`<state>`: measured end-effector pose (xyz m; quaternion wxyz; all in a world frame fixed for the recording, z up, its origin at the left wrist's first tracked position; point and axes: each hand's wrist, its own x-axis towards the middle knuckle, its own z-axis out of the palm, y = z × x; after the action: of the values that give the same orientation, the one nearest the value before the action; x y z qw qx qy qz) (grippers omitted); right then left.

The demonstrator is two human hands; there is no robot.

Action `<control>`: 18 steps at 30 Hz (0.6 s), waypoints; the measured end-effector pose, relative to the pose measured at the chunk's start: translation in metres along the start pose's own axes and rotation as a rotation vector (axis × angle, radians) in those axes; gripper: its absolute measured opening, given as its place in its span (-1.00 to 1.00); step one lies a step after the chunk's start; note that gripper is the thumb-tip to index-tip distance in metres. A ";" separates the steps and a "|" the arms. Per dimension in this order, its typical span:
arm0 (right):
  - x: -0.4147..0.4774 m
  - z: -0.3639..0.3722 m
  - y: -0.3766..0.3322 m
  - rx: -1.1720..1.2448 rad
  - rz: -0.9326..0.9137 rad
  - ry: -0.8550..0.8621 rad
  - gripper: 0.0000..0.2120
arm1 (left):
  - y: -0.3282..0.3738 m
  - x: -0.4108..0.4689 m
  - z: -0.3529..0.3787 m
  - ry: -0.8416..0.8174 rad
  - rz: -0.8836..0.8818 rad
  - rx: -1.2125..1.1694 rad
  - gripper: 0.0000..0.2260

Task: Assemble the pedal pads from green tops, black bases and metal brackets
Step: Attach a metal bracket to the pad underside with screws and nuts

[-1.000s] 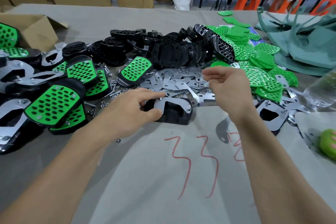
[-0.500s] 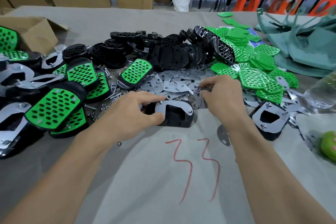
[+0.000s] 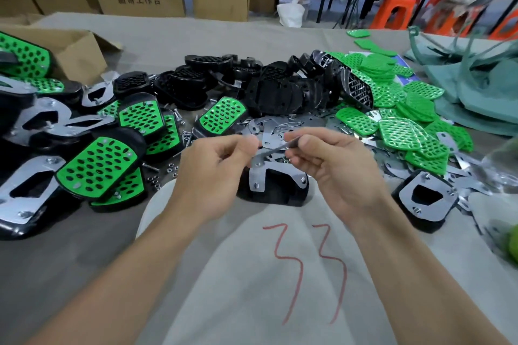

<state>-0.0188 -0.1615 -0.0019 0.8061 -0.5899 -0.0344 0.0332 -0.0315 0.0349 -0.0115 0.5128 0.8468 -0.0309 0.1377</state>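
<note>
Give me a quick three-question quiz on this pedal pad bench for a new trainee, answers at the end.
1. True or false: the right hand pinches a thin metal bracket above the black base.
2. On which side of the hands does the pile of loose green tops lie? A: left. B: right. C: inside the cardboard box.
3. Fill in: the table cover bears, in red, the number ___.
Key: 1 true; 2 B; 3 33.
</note>
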 end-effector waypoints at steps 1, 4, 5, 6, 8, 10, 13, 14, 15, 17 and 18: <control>0.000 0.001 -0.001 0.023 0.015 -0.034 -0.86 | 0.000 0.000 0.000 0.019 -0.038 -0.018 -0.72; 0.000 0.003 -0.001 0.048 0.027 -0.044 -0.90 | 0.000 0.003 -0.003 0.059 -0.143 -0.086 -0.91; 0.000 0.003 -0.001 0.032 0.021 -0.047 -0.90 | 0.000 0.004 -0.004 0.047 -0.167 -0.130 -0.93; -0.001 0.003 -0.001 -0.005 0.010 -0.053 -0.86 | -0.001 0.005 -0.004 0.028 -0.188 -0.194 -0.92; -0.003 0.002 0.000 -0.122 -0.007 -0.055 -0.78 | 0.001 0.006 -0.005 -0.012 -0.221 -0.335 -0.79; -0.004 0.002 0.000 -0.226 -0.026 -0.032 -0.71 | 0.005 0.005 -0.009 -0.045 -0.242 -0.421 -0.71; -0.004 0.002 -0.002 -0.304 -0.072 0.043 -0.73 | 0.007 0.006 -0.012 -0.054 -0.253 -0.467 -0.75; -0.005 0.001 -0.003 -0.310 -0.087 0.057 -0.76 | 0.008 0.006 -0.012 -0.046 -0.260 -0.471 -0.78; -0.006 0.001 -0.005 -0.306 -0.098 0.064 -0.79 | 0.008 0.006 -0.013 -0.043 -0.265 -0.474 -0.81; -0.007 0.001 -0.006 -0.282 -0.116 0.080 -0.82 | 0.009 0.005 -0.012 -0.041 -0.270 -0.482 -0.86; -0.007 0.001 -0.007 -0.267 -0.121 0.096 -0.83 | 0.010 0.004 -0.012 -0.031 -0.273 -0.493 -0.86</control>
<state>-0.0259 -0.1636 0.0046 0.7218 -0.6894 -0.0353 -0.0487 -0.0316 0.0410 0.0029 0.7165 0.6950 0.0430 0.0430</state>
